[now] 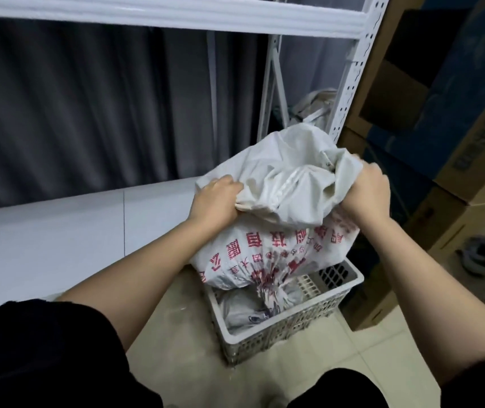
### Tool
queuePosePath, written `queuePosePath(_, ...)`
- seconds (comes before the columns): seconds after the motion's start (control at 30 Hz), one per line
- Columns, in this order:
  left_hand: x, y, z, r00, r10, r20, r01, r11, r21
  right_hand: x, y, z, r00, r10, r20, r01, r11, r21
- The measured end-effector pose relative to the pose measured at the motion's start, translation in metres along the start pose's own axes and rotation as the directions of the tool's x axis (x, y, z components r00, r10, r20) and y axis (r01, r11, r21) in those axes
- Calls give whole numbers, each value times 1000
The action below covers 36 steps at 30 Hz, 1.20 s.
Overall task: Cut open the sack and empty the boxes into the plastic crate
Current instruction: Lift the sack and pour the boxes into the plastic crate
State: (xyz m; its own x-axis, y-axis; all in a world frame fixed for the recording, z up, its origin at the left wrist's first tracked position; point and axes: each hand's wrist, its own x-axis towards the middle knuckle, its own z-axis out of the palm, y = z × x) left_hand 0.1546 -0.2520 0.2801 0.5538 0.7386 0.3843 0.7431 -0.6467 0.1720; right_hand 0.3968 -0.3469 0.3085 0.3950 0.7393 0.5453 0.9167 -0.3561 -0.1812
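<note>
A white woven sack (279, 231) with red printing hangs upside down over a grey perforated plastic crate (291, 322) on the floor. Its tied neck points down into the crate. My left hand (214, 201) grips a fold of the sack's upturned bottom on the left side. My right hand (367, 191) is clenched on the fabric at the right side. Inside the crate lie grey wrapped packages (244, 310) and a white ribbed piece (309, 285). No boxes show through the sack.
A white metal shelf post (356, 69) rises behind the sack, with another white bag (317, 107) at its foot. Stacked cardboard boxes (441, 142) fill the right side. A dark curtain (88, 107) and a low white ledge (73, 231) are to the left. The floor is beige tile.
</note>
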Motion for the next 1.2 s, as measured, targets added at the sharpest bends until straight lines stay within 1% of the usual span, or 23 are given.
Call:
queuePosePath(0.1,8,-2,-6,992,-121,37,125,984,-128,13,-6,-15,993,-91,71,98,990,-102)
queuePosePath(0.13,11,-4,-9,991,-135,22,137,981,-138,19,-7,-21,986,-101,135,122,980,-154)
queuePosePath(0.17,14,-5,-12,991,-131,-14,128,982,-142,24,-9,-27,963,-90,254,141,971,-192)
queuePosePath(0.2,14,-5,-14,990,-129,-54,120,981,-154,28,-9,-31,913,-49,404,132,975,-180)
queuePosePath(0.23,14,-3,-14,985,-139,-97,120,976,-182,29,-10,-35,839,-17,544,91,990,-109)
queuePosePath(0.27,13,-2,-14,977,-162,-141,129,968,-217,29,-11,-36,777,-22,629,35,999,-9)
queuePosePath(0.3,12,-1,-14,965,-190,-183,143,959,-246,26,-11,-36,756,-63,652,19,997,74)
queuePosePath(0.37,12,-3,-13,952,-233,-199,165,938,-306,17,-11,-32,760,-168,628,33,975,221)
queuePosePath(0.4,12,-7,-12,963,-234,-137,171,917,-361,11,-10,-29,753,-217,622,18,951,309)
queuePosePath(0.43,13,-12,-11,977,-211,-20,185,893,-410,4,-11,-27,730,-271,628,-6,916,402)
queuePosePath(0.47,14,-17,-9,978,-157,140,203,882,-426,-2,-11,-24,689,-322,649,-25,885,465)
queuePosePath(0.5,14,-22,-8,952,-90,292,206,895,-396,-7,-12,-22,649,-351,675,-27,876,481)
queuePosePath(0.53,14,-25,-6,915,-25,403,169,930,-326,-9,-12,-16,633,-353,689,-21,882,471)
queuePosePath(0.6,12,-29,0,833,49,551,101,966,-238,-12,-15,-10,650,-350,675,-17,881,473)
queuePosePath(0.67,6,-31,3,777,11,630,180,954,-239,-13,-23,-6,634,-389,668,-4,862,506)
queuePosePath(0.7,2,-32,5,777,-17,630,193,958,-213,-15,-27,-5,608,-411,679,-10,852,524)
queuePosePath(0.77,-5,-37,14,818,-45,573,156,977,-145,-18,-33,-2,551,-438,711,-65,826,559)
queuePosePath(0.8,-6,-41,20,834,-36,551,137,980,-143,-19,-35,-3,517,-449,729,-102,813,573)
queuePosePath(0.87,-9,-41,26,835,23,550,113,971,-212,-24,-35,-2,469,-478,743,-136,792,596)
queuePosePath(0.93,-10,-40,26,852,46,521,137,942,-308,-28,-34,-3,457,-498,737,-164,767,620)
queuePosePath(1.03,-13,-33,19,879,10,477,181,918,-353,-28,-32,-2,459,-501,734,-199,747,634)
queuePosePath(1.13,-15,-25,13,923,-32,384,191,904,-383,-23,-28,2,466,-431,772,-151,822,549)
queuePosePath(1.2,-11,-10,8,952,-77,297,229,823,-520,-20,-26,4,447,-355,821,-133,881,454)
